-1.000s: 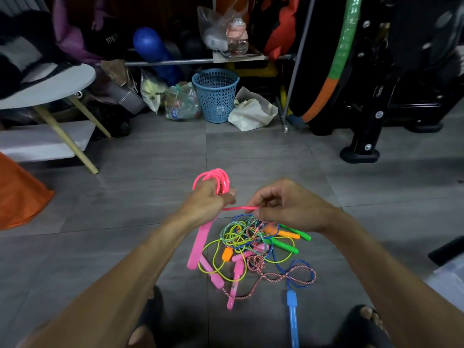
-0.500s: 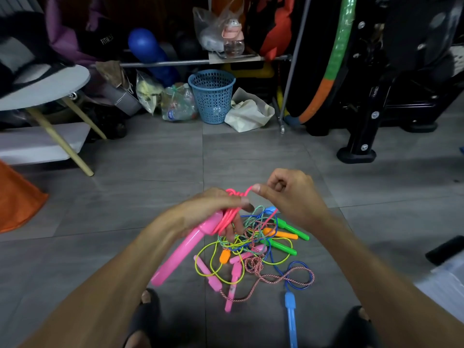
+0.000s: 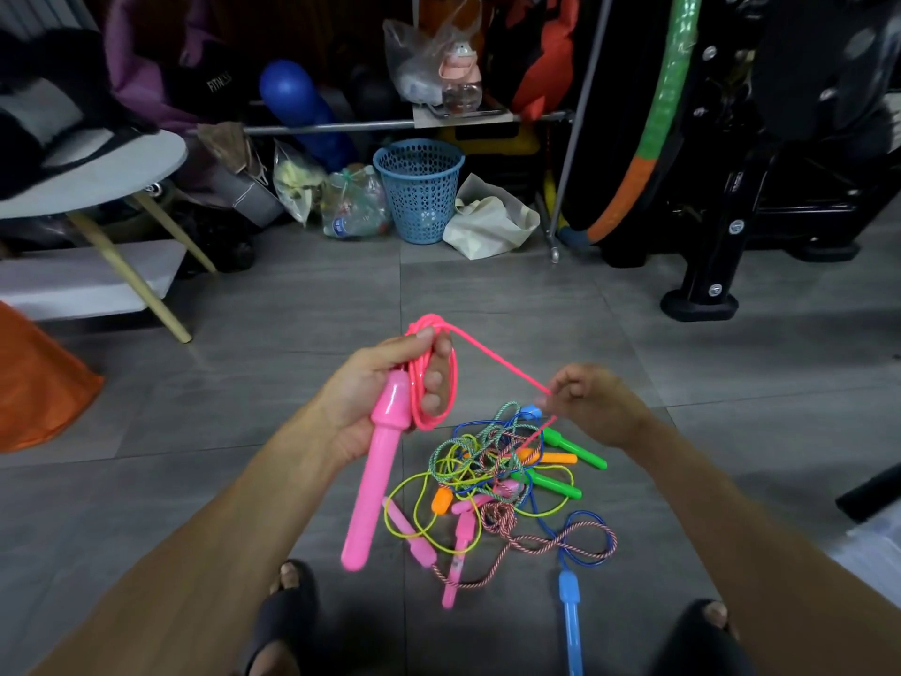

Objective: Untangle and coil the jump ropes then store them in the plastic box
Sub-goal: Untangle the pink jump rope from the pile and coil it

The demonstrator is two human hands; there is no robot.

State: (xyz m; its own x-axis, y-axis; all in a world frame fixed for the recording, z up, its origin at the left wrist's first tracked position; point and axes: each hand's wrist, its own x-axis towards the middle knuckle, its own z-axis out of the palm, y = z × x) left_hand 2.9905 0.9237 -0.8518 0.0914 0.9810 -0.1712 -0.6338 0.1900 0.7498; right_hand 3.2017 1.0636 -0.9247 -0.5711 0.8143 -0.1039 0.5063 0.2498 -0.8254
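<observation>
Both bare forearms reach forward from the bottom corners toward the middle. The left hand [image 3: 385,387] is raised, palm turned inward, its fingers curled round a pink rope and handle. The right hand [image 3: 592,407] sits lower and to the right, fingers bent, fingertips pinching the same rope.

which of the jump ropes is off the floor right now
The hot-pink rope: its coils and big pink handle are gripped in the left hand; the others lie tangled on the floor.

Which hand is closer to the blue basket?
Left. The left hand, gripping the pink rope coil, sits almost straight below the blue basket; the right hand is lower and off to the right.
</observation>
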